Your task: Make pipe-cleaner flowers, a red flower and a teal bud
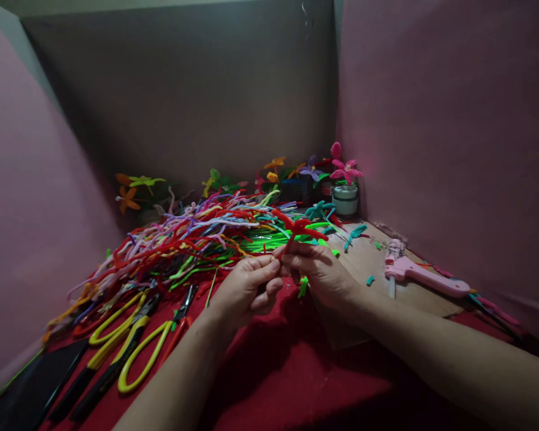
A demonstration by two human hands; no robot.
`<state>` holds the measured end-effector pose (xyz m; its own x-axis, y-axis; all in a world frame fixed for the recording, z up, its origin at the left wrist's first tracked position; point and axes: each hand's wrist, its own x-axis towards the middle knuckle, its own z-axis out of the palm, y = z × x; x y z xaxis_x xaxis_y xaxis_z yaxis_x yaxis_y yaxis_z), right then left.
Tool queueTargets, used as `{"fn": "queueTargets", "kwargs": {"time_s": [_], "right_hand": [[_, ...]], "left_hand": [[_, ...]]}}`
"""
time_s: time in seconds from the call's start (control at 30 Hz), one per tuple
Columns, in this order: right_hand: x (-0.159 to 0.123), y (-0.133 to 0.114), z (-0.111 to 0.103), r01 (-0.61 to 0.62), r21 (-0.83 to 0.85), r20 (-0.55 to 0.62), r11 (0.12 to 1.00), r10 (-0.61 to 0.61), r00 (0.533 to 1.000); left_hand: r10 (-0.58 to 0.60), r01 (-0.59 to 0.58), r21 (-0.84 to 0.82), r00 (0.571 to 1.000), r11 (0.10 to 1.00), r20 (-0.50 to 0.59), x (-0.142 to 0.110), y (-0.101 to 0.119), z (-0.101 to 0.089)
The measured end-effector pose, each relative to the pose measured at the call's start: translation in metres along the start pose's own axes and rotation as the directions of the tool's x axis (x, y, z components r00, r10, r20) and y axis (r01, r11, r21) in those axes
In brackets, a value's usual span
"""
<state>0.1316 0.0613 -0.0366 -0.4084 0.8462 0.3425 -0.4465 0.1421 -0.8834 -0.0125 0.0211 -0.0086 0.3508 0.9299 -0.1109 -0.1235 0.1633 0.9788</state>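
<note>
With the thumb and fingers of both my left hand (247, 284) and my right hand (321, 272) I pinch the stem of a red fuzzy flower (300, 226), its petals spreading just past my fingertips toward 12 o'clock. From there, coloured fuzzy stems (184, 230) heap at 10 o'clock, yellow-and-black pliers (130, 341) lie at 8, and a pink glue gun (424, 276) at 3.

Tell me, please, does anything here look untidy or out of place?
Yes: beyond the left hand, pipe cleaners lie tangled, colours crossing. A teal scrap also sits loose on the board, near the glue gun, like an offcut.
</note>
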Motion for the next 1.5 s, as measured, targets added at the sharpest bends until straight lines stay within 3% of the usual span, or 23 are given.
{"fn": "queueTargets", "kwargs": {"time_s": [0.1,0.17,0.2,0.27,0.33,0.4,0.53,0.63,0.83,1.0,1.2,1.33,1.5], "right_hand": [[0.000,0.001,0.000,0.038,-0.052,-0.049,0.998,-0.041,0.998],[0.000,0.002,0.001,0.075,-0.085,-0.086,0.994,-0.082,0.993],[0.000,0.002,0.001,0.095,-0.105,-0.102,0.990,-0.106,0.989],[-0.001,0.002,0.003,0.133,-0.162,-0.122,0.978,-0.153,0.981],[-0.002,0.001,0.004,0.139,-0.222,-0.135,0.965,-0.172,0.976],[-0.004,0.000,0.005,0.146,-0.262,-0.139,0.954,-0.186,0.973],[-0.005,0.000,0.004,0.186,-0.289,-0.117,0.939,-0.228,0.967],[-0.004,0.000,0.004,0.165,-0.274,-0.139,0.947,-0.209,0.968],[-0.004,-0.002,0.004,0.138,-0.293,-0.167,0.946,-0.193,0.967],[-0.004,-0.003,0.006,0.074,-0.289,-0.161,0.954,-0.125,0.979],[-0.003,-0.002,0.005,-0.013,-0.138,-0.152,0.990,-0.008,0.988],[0.000,0.000,0.004,0.025,-0.062,-0.085,0.998,-0.030,0.996],[0.001,-0.004,0.007,0.027,0.016,-0.047,1.000,-0.026,0.999]], "left_hand": [[0.167,-0.110,0.327,0.974,0.939,-0.152,0.002,-0.003,0.006],[0.330,-0.152,0.566,0.917,0.811,-0.226,0.005,-0.009,0.008],[0.437,-0.170,0.678,0.866,0.715,-0.244,0.006,-0.012,0.008],[0.612,-0.172,0.848,0.764,0.501,-0.206,0.008,-0.019,0.006],[0.683,-0.195,0.901,0.717,0.387,-0.138,0.009,-0.024,0.003],[0.676,-0.251,0.872,0.728,0.420,-0.116,0.009,-0.026,0.001],[0.581,-0.302,0.710,0.793,0.635,-0.182,0.010,-0.023,0.002],[0.537,-0.298,0.614,0.807,0.731,-0.247,0.010,-0.020,0.004],[0.562,-0.341,0.570,0.782,0.747,-0.269,0.010,-0.020,0.004],[0.463,-0.334,0.407,0.843,0.850,-0.275,0.009,-0.015,0.011],[0.380,-0.264,0.371,0.880,0.890,-0.285,0.007,-0.012,0.010],[0.352,-0.259,0.327,0.897,0.909,-0.268,0.008,-0.015,0.006],[0.296,-0.276,0.133,0.940,0.952,-0.171,0.008,-0.015,0.004]]}}
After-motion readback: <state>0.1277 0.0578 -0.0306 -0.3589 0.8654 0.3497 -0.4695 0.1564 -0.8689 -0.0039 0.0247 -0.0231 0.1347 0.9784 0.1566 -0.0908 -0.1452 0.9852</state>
